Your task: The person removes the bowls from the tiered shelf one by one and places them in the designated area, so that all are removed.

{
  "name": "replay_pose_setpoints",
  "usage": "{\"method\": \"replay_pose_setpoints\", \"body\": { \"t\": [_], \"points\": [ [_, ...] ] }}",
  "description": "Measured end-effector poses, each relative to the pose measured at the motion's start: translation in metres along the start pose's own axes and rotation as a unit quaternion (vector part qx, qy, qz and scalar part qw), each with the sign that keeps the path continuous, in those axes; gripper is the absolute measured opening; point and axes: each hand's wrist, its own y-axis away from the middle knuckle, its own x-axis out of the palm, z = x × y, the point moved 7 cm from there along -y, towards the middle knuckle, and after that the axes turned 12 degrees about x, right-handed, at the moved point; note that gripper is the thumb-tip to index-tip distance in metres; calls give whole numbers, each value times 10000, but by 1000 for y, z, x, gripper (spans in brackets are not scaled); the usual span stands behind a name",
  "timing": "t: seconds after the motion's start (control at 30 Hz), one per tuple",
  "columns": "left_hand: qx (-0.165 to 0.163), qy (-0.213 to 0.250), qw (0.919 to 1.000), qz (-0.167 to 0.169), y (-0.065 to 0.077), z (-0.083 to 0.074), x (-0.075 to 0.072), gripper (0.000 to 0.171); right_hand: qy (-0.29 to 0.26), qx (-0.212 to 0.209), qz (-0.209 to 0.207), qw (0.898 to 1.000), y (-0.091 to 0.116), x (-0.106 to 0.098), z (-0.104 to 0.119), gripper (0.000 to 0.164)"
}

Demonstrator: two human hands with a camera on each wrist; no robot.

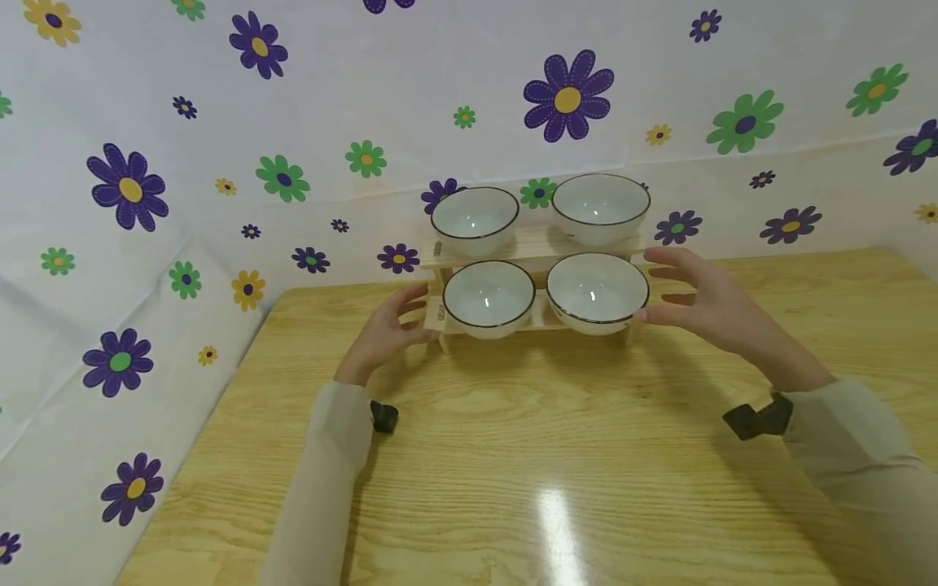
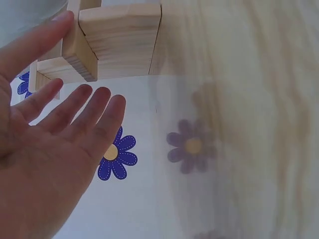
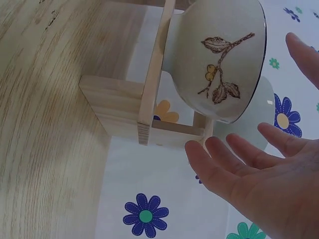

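A two-tier light wooden rack [image 1: 434,319] stands towards the back of the table, with two white, dark-rimmed bowls on each tier. On the lower tier sit the front left bowl [image 1: 489,299] and front right bowl [image 1: 597,291]; behind and higher are the back left bowl [image 1: 475,218] and back right bowl [image 1: 601,203]. My left hand [image 1: 384,330] is at the rack's left end, fingers extended, thumb tip right at the lower shelf. Beside the front right bowl is my right hand [image 1: 707,305], fingers spread and thumb near its rim. A brown branch print [image 3: 219,69] decorates that bowl's side in the right wrist view.
The wood-grain table [image 1: 498,456] stretches in front of the rack. A white cloth with purple, green and yellow flowers [image 1: 410,89] hangs close behind it and along the left side. Dark wrist mounts [image 1: 758,417] project from the sleeves.
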Motion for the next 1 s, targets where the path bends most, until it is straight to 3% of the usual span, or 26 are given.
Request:
{"method": "replay_pose_setpoints", "body": {
  "t": [0.53, 0.8, 1.0],
  "points": [
    [127, -50, 9997, 192, -13, -5, 8, 84, -230, -498, 255, 9982, -11, 17, 10, 93],
    [-184, -193, 9994, 212, -13, 1, 10, 80, -200, -628, 360, 9972, -18, 28, 8, 102],
    [-221, 13, 9991, 369, -13, 4, 14, 79, -320, -633, 267, 9971, -25, 36, 4, 108]
  ]
}}
